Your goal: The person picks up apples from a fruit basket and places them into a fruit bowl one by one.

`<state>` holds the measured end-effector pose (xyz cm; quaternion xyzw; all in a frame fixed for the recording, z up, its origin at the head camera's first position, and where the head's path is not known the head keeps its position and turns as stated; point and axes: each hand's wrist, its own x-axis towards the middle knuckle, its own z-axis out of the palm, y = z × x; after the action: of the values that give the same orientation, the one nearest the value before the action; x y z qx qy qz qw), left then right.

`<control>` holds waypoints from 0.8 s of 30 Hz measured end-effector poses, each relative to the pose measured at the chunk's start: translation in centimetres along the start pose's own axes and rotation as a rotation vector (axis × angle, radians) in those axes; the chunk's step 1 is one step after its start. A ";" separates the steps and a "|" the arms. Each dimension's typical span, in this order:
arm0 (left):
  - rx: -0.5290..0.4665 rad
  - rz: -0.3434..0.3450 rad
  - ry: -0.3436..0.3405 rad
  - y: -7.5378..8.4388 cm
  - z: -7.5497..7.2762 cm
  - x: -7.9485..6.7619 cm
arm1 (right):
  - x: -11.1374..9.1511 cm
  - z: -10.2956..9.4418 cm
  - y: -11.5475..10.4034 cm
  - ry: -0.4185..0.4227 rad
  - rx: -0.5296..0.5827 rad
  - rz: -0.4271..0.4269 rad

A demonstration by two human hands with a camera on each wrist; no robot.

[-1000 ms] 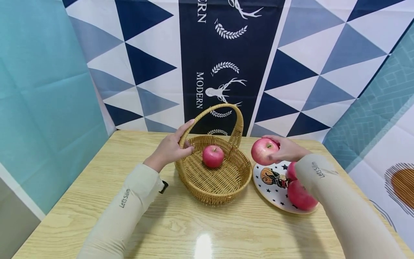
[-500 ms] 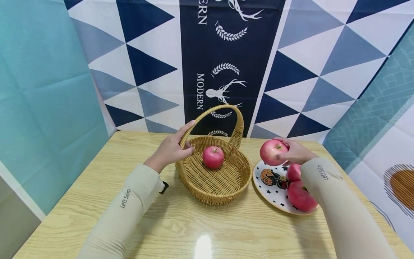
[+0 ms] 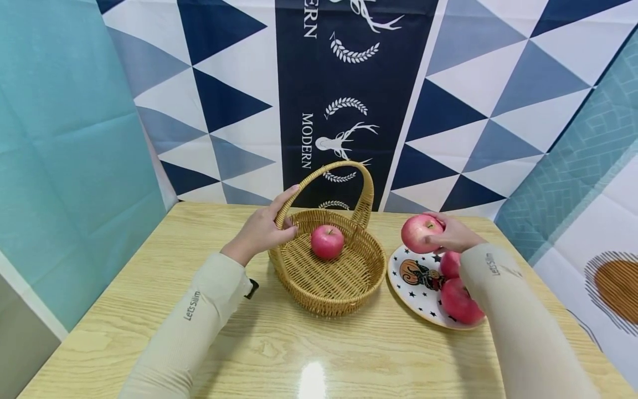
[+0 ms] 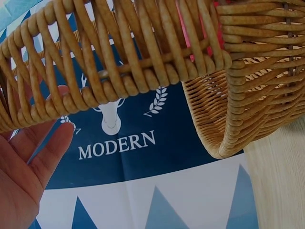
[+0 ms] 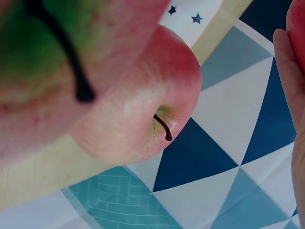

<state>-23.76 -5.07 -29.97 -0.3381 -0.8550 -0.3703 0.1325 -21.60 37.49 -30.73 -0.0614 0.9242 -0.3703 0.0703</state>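
Note:
In the head view my left hand grips the left side of the tall handle of a yellow wicker basket. The left wrist view shows the thumb side of that hand beside the woven handle. One red apple lies inside the basket. To the right, my right hand holds a pink-red apple above the far part of a plate. In the right wrist view only an edge of this apple shows past the fingers.
Two more apples, a near one and a far one, sit on the right of the plate, partly behind my sleeve. A patterned cloth hangs behind the wooden table. The plate stands close beside the basket.
Holding the apple, my right hand has shifted a little to the right over the plate, then stayed nearly still. The left hand and the basket keep their place.

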 end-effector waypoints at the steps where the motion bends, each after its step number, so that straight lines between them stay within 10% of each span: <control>1: -0.001 -0.002 0.001 0.0 0.0 0.0 | 0.0 0.0 -0.1 0.011 0.015 0.008; 14: -0.011 0.011 0.005 0.2 -0.1 -0.1 | 0.6 0.4 0.0 0.173 -0.033 0.153; 24: -0.002 0.036 0.009 0.1 0.1 -0.1 | 0.8 1.0 -1.5 0.265 0.201 0.312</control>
<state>-23.59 -5.05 -30.04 -0.3519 -0.8479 -0.3701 0.1426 -22.17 35.63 -30.47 0.1389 0.8822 -0.4499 0.0107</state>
